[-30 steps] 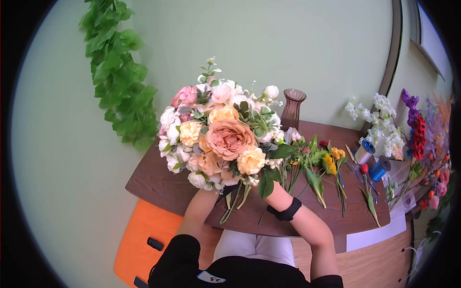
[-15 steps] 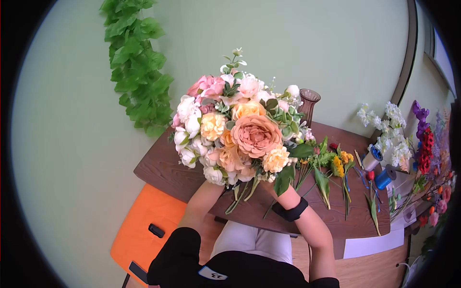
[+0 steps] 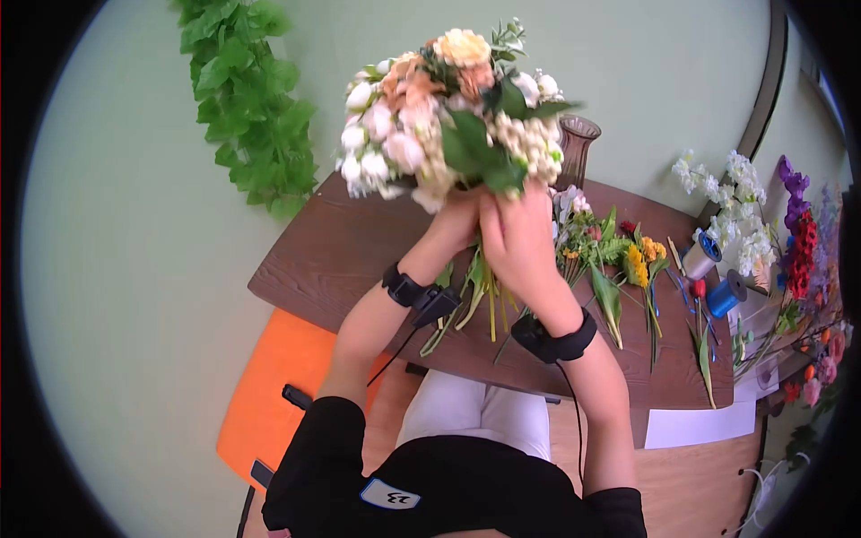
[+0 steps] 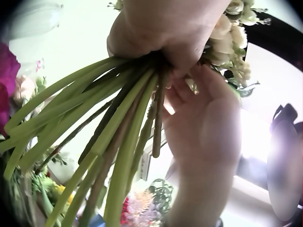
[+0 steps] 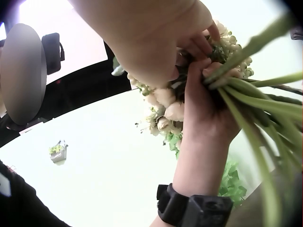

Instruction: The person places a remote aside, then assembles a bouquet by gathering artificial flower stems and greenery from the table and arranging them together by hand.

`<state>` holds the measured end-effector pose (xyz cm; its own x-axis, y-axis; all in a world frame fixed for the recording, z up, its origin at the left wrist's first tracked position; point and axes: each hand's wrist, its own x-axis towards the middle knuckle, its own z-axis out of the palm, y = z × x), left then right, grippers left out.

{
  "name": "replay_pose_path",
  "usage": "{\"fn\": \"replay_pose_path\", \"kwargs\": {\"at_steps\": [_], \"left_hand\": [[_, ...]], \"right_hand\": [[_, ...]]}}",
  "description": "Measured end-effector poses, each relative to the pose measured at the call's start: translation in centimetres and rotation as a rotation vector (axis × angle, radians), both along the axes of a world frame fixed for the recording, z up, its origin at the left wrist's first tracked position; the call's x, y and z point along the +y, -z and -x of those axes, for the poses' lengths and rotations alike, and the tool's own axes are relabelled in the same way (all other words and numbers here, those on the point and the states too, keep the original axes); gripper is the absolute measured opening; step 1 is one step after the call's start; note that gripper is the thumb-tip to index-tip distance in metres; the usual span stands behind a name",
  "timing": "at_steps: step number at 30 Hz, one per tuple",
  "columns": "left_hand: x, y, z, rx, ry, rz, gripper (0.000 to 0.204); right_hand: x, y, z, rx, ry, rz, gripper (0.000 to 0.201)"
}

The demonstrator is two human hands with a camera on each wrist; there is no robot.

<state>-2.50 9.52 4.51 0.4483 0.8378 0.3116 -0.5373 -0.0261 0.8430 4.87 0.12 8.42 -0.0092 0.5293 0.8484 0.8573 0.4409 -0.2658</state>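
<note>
Pale green wall stands behind the brown desk (image 3: 341, 260), where loose flower stems (image 3: 619, 269) and ribbon spools (image 3: 717, 278) lie. Both hands are together, above the desk: the left hand (image 3: 453, 224) and the right hand (image 3: 520, 238) clamp around the stems of the big bouquet (image 3: 453, 99), just under the blooms. The bouquet looks light but top-heavy; its petals seem soft and fragile, so the firm green stems are the good place to hold.

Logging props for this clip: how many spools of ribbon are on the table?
2. A white spool with a blue end lies near the table's right edge; a blue spool lies just beside it. Others may hide among the flowers.
</note>
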Motion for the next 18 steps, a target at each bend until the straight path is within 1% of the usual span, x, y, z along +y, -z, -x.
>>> {"fn": "replay_pose_path", "kwargs": {"at_steps": [1,2,3,5,6,8,9,11,12,13,15,16,18], "left_hand": [[0.3,-0.5,-0.1,-0.1,0.105,0.128,0.025],[0.2,-0.6,0.0,-0.186,0.094,0.097,0.021],[-0.4,-1.2,0.0,-0.187,0.053,0.133,0.013],[0.6,-0.3,0.8,-0.101,0.2,0.046,0.008],[0.8,0.0,0.8,-0.101,0.198,0.052,0.008],[0.7,0.2,0.8,-0.116,0.339,0.102,0.009],[0.5,0.1,1.0,-0.116,0.341,0.108,0.009],[-0.1,-0.5,1.3,-0.103,0.426,0.228,0.01],[-0.4,-0.8,1.3,-0.086,0.423,0.238,0.011],[-0.4,-0.7,1.3,-0.087,0.423,0.242,0.011],[-0.2,-0.5,1.1,-0.087,0.508,0.253,0.011],[-0.3,-0.5,1.2,-0.087,0.508,0.255,0.011],[-0.7,-0.9,1.3,-0.093,0.612,0.313,0.012]], "right_hand": [[0.1,-0.1,-0.1,0.05,-0.044,-0.016,0.025],[0.3,0.2,-0.5,0.054,-0.077,-0.055,0.025],[0.5,0.5,-0.8,0.071,-0.103,-0.101,0.024],[0.2,0.7,-1.4,0.129,-0.181,-0.101,0.021],[0.0,0.6,-1.9,0.131,-0.182,-0.095,0.021],[-0.3,0.6,-2.6,0.186,-0.234,-0.041,0.019],[-0.5,0.8,-2.6,0.187,-0.231,-0.034,0.019],[-0.6,1.1,-2.8,0.375,-0.249,0.024,0.017],[-0.6,1.2,-2.8,0.411,-0.274,0.042,0.016],[-0.7,1.1,-2.8,0.411,-0.273,0.046,0.016],[-0.9,1.0,-2.6,0.443,-0.291,0.079,0.015],[-0.9,1.1,-2.5,0.444,-0.29,0.081,0.015],[-0.9,1.2,-2.5,0.364,-0.272,0.031,0.014]]}}
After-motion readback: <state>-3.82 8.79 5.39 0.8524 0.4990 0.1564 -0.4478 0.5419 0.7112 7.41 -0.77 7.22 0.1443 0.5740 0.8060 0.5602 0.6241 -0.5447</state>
